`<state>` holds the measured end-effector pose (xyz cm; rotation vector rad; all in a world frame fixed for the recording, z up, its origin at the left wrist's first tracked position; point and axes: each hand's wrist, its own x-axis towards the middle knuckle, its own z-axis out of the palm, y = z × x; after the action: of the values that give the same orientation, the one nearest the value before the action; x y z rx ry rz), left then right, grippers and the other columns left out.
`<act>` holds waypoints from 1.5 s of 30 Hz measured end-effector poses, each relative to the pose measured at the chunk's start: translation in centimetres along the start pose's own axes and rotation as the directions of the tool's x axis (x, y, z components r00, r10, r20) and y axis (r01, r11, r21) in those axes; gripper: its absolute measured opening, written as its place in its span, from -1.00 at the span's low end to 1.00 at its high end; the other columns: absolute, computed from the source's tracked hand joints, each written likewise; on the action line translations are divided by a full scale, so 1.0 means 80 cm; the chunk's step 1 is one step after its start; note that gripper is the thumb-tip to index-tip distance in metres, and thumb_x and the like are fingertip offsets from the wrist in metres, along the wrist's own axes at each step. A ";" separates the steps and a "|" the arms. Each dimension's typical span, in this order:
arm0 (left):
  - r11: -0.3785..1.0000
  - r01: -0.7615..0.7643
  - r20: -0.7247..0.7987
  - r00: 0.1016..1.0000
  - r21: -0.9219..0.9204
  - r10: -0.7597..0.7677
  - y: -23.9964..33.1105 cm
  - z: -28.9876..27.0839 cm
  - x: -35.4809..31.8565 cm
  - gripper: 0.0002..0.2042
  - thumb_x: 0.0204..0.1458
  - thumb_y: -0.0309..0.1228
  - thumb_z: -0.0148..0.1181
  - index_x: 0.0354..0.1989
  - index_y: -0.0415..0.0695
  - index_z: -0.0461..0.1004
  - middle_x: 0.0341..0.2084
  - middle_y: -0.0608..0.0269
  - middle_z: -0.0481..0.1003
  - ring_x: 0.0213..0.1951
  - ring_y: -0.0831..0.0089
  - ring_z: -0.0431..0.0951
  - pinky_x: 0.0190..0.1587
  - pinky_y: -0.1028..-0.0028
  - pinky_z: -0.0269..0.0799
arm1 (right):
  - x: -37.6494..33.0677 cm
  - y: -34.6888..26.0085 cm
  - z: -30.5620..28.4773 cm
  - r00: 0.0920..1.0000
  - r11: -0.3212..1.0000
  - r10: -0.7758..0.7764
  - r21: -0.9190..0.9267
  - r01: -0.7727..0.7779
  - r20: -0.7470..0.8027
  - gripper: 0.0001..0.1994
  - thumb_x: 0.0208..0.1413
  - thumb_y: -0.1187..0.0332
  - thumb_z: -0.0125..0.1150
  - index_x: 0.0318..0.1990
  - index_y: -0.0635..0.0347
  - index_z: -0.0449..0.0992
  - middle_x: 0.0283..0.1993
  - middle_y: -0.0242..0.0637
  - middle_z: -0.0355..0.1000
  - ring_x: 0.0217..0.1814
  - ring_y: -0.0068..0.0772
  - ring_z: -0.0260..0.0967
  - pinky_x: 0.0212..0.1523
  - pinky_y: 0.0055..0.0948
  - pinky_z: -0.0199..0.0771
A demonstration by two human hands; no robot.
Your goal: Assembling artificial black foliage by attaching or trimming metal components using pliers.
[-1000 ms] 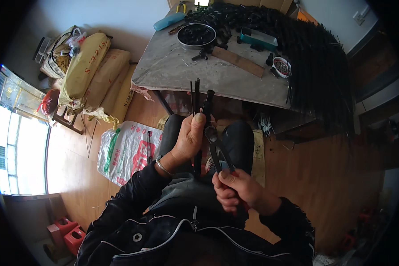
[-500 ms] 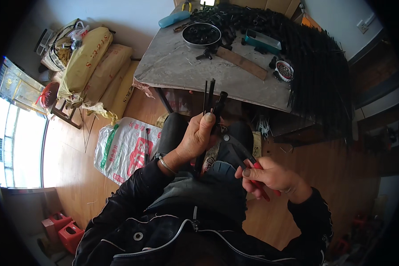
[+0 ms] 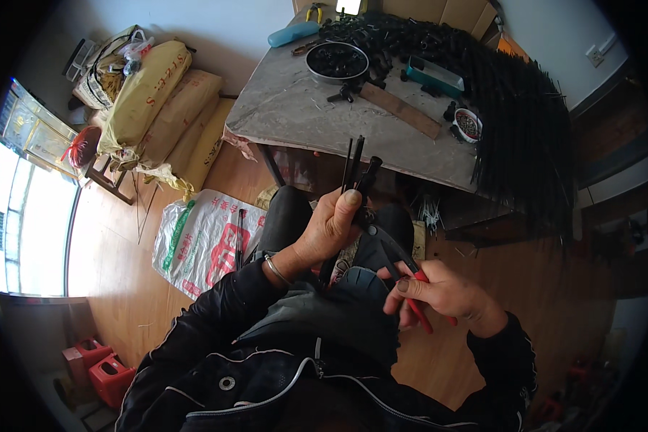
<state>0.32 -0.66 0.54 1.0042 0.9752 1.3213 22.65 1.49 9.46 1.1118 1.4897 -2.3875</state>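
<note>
so my left hand is clenched round a few thin black rods over my lap, right hand gripping red-handled pliers just beside them, table up ahead

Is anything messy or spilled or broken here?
Nothing looks broken. The grey worktable is cluttered: a big heap of thin black rods hangs over its right edge. A white printed sack lies flat on the wooden floor. The left hand grips black rods; the right hand holds red-handled pliers.
</note>
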 end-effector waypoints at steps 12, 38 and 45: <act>1.000 0.008 0.028 1.000 0.006 -0.008 0.000 -0.002 0.001 -0.47 0.22 0.14 -0.17 -0.27 -0.17 0.38 -0.66 0.46 0.26 -0.71 0.73 0.21 -0.67 0.64 0.07 | -0.001 -0.001 0.006 0.999 0.999 0.033 0.003 -0.032 -0.035 -0.56 0.29 0.29 -0.01 0.23 0.34 0.17 -0.20 -0.10 0.48 -0.39 -0.43 0.51 -0.38 -0.49 0.57; 0.999 0.021 0.045 0.999 0.034 -0.023 -0.001 -0.002 0.010 -0.43 0.22 0.17 -0.22 -0.32 -0.17 0.39 -0.78 0.43 0.23 -0.77 0.67 0.20 -0.71 0.61 0.05 | 0.037 0.048 0.012 0.982 0.999 0.029 -0.013 -0.032 -0.189 -0.73 0.33 0.20 -0.04 -0.28 0.25 0.34 -0.64 -0.52 0.17 -0.70 -0.71 0.10 -0.69 -0.59 0.22; 0.998 0.064 0.041 0.997 -0.009 -0.064 0.001 -0.006 0.012 -0.43 0.22 0.18 -0.22 -0.33 -0.17 0.39 -0.77 0.43 0.25 -0.75 0.67 0.22 -0.71 0.61 0.07 | 0.035 0.042 0.012 0.999 0.975 -0.046 0.218 0.049 -0.019 -0.70 0.33 0.17 -0.03 -0.25 0.27 0.35 -0.63 -0.51 0.17 -0.67 -0.69 0.11 -0.64 -0.61 0.22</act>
<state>-0.14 0.28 0.50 0.9806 0.9616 1.2473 21.65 -0.26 5.43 1.1488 1.2962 -2.6332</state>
